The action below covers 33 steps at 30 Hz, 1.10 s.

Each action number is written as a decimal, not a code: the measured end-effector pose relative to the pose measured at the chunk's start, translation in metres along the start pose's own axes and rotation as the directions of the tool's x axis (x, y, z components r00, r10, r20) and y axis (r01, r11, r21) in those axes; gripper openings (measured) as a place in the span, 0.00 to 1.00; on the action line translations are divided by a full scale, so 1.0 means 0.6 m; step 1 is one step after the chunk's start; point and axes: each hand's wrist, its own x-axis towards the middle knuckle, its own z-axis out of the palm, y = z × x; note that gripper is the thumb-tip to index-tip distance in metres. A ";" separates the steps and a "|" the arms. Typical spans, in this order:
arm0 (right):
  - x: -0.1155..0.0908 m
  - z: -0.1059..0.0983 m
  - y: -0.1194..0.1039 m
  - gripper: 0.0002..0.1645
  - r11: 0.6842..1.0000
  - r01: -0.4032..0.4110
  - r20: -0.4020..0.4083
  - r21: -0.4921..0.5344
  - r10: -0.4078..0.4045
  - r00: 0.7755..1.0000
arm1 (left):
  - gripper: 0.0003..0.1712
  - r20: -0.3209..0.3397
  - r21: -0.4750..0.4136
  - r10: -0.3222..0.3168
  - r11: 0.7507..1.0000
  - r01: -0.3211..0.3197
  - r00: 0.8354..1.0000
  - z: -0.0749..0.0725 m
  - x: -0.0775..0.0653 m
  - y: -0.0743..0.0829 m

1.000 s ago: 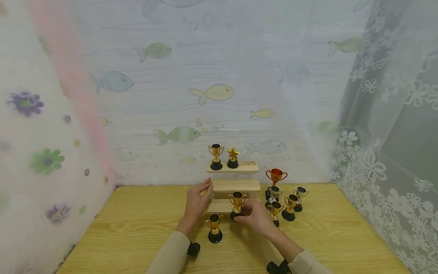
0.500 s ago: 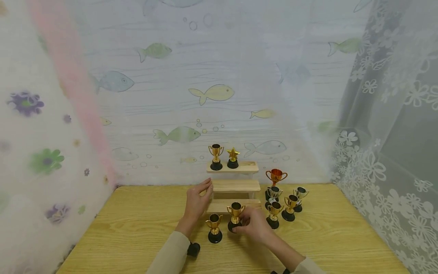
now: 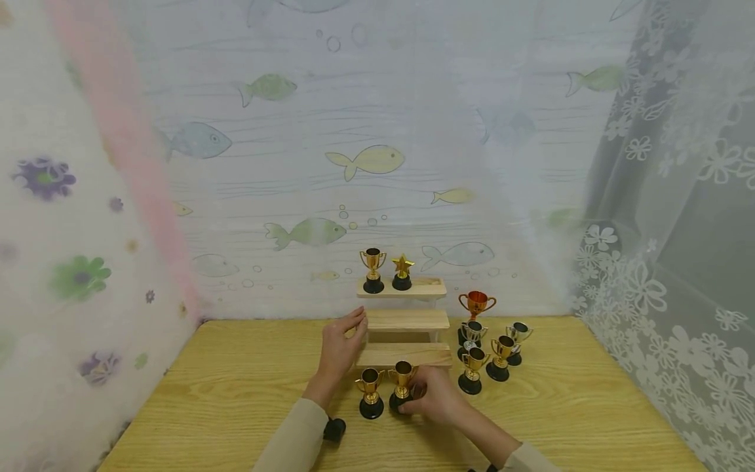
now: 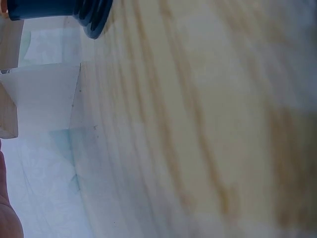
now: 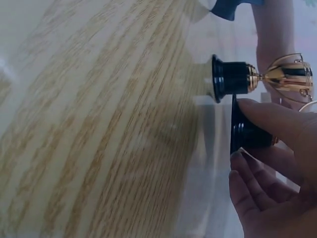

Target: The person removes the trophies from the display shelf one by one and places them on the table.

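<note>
A small gold trophy cup (image 3: 402, 375) with a black base is pinched by my right hand (image 3: 439, 396), thumb and fingers on its base. It is upright, low over the table in front of the stand; whether it touches the wood I cannot tell. Just left of it stands a matching gold trophy (image 3: 370, 387), also seen in the right wrist view. My left hand (image 3: 339, 344) touches the left end of the three-tier wooden stand (image 3: 407, 319) with extended fingers. The top tier bears a gold cup (image 3: 373, 267) and a gold star trophy (image 3: 402, 270).
Right of the stand several trophies are grouped: a red cup (image 3: 476, 303), silver cups (image 3: 519, 335) and gold cups (image 3: 501, 354). A fish-print curtain (image 3: 377, 160) hangs behind the wooden table (image 3: 236, 393).
My right hand has brought the gold trophy down and toward me, from before the lowest tier to beside the other gold trophy. The left hand has stayed at the stand.
</note>
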 end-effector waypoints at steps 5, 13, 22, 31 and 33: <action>0.003 0.004 -0.002 0.14 1.000 -0.001 0.028 0.000 0.001 1.000 | 0.13 -0.004 -0.001 0.004 1.000 -0.004 1.000 0.001 0.001 -0.002; 0.008 0.009 0.005 0.14 1.000 -0.004 0.091 0.008 0.004 0.996 | 0.13 0.004 -0.006 -0.004 1.000 0.005 1.000 0.000 0.001 0.000; 0.011 0.012 0.009 0.14 1.000 0.027 0.094 -0.013 -0.026 0.995 | 0.14 0.007 -0.013 -0.053 0.999 0.053 0.999 -0.003 0.002 0.008; 0.011 0.013 0.011 0.14 1.000 0.010 0.117 0.026 -0.013 0.993 | 0.15 0.020 -0.021 -0.051 0.998 0.052 0.998 -0.004 0.001 0.010; 0.010 0.011 0.011 0.15 0.999 0.009 0.125 0.033 -0.013 0.992 | 0.15 0.024 -0.020 -0.052 0.998 0.053 0.998 -0.004 0.000 0.010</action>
